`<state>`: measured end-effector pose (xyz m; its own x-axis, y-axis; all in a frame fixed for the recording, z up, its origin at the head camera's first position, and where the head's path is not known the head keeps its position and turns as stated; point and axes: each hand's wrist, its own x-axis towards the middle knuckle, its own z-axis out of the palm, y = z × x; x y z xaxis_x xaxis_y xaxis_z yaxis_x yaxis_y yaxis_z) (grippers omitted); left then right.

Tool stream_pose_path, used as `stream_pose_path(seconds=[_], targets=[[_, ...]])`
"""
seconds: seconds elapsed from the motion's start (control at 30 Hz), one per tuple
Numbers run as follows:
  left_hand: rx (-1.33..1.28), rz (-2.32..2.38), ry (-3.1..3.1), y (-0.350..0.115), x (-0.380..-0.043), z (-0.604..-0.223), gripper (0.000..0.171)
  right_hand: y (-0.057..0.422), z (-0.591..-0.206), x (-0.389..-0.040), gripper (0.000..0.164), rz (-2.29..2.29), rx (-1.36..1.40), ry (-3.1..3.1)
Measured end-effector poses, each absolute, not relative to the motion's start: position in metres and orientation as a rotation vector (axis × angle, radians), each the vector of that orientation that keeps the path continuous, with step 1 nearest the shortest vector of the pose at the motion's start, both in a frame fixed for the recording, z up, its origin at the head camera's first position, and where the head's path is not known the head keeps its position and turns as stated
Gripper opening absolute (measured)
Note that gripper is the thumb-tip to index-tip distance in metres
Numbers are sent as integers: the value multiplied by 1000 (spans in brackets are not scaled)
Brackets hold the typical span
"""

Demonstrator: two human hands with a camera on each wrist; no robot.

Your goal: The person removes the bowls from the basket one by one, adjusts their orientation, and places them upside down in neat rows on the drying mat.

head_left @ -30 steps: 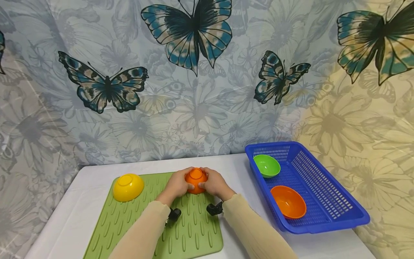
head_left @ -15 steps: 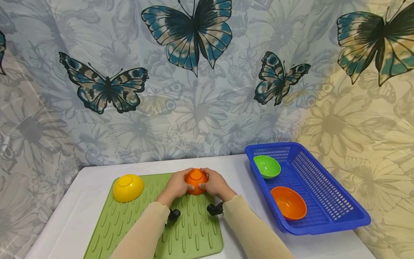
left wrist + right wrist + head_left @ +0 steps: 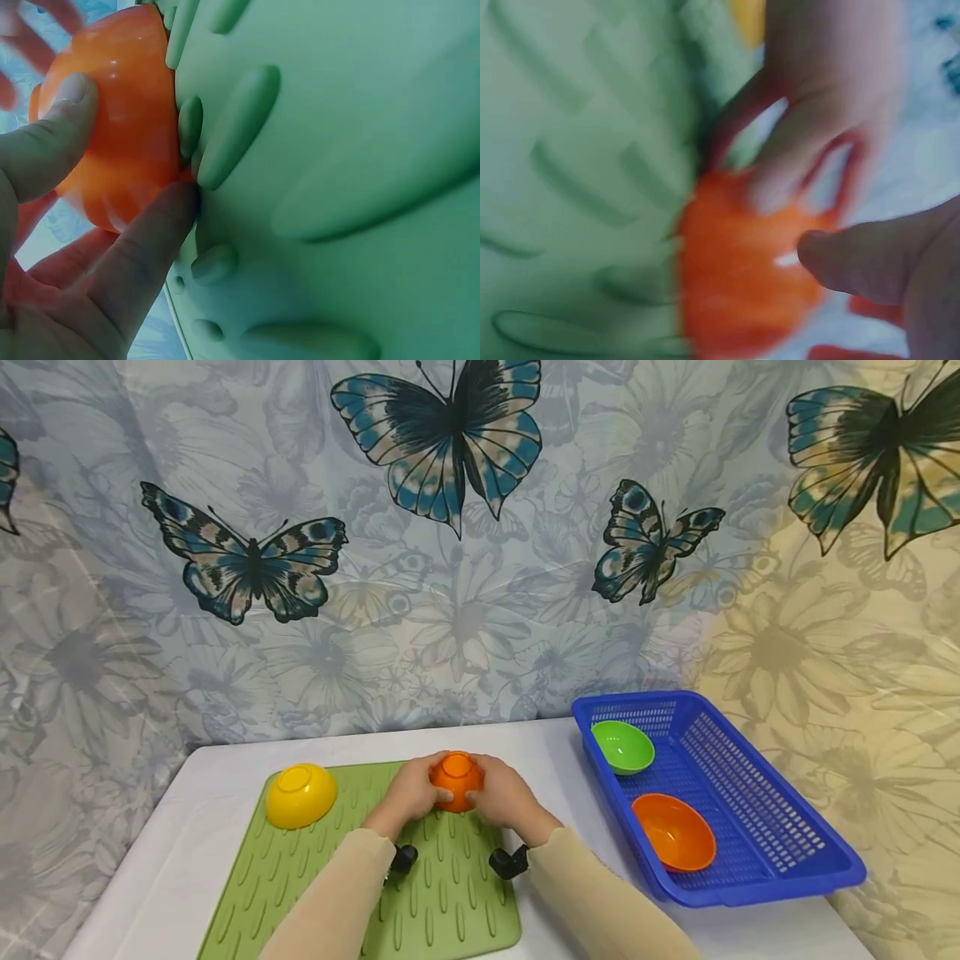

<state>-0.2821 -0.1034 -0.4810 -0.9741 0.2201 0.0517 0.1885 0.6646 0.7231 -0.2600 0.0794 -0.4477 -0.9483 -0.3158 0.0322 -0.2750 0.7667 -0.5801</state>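
A small orange bowl (image 3: 457,789) lies upside down near the far right corner of the green drying mat (image 3: 420,893). My left hand (image 3: 412,791) grips its left side. In the left wrist view the thumb presses the bowl's wall (image 3: 131,97) and a finger reaches its rim at the mat. My right hand (image 3: 506,793) is at the bowl's right side, its fingers loosened and blurred beside the wall. The right thumb (image 3: 855,259) overlaps the bowl in the right wrist view. An upturned yellow bowl (image 3: 302,796) sits at the mat's far left corner.
To the right stands a blue plastic basket (image 3: 750,893). Inside it are a green bowl (image 3: 624,747) and a larger orange bowl (image 3: 675,832). The white-covered table (image 3: 540,752) ends against a butterfly-print cloth (image 3: 465,652).
My right hand has loosened around the small orange bowl, and its wrist has shifted slightly right. The left hand and the bowl stay in place.
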Motion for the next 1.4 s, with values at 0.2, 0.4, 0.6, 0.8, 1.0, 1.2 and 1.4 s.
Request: stream_pose_path(seconds=[0.2,0.4,0.6,0.8,1.0,1.2,1.4], targets=[[331,1224,2827,-109,-282,-479,72,107,-376,-221,61,-864,-647,2880],[299,1212,2811,-109,-283,-478,75,189,-315,-206,69,-875,-731,2817],[265,1217,2797,-108,-283,-480,75,292,-299,-223,64,-942,-532,2674],[261,1218,2802,-106,-282,-479,74,361,-334,-243,58,-1109,-239,2370],[253,1222,2791,-104,-282,-481,74,380,-373,-251,43,-1065,-140,2258],[255,1236,2788,-104,-282,-482,74,383,-388,-254,35,-1024,-124,2187],[256,1222,2793,-101,-280,-481,74,387,-399,-253,35,-1030,-101,2151]])
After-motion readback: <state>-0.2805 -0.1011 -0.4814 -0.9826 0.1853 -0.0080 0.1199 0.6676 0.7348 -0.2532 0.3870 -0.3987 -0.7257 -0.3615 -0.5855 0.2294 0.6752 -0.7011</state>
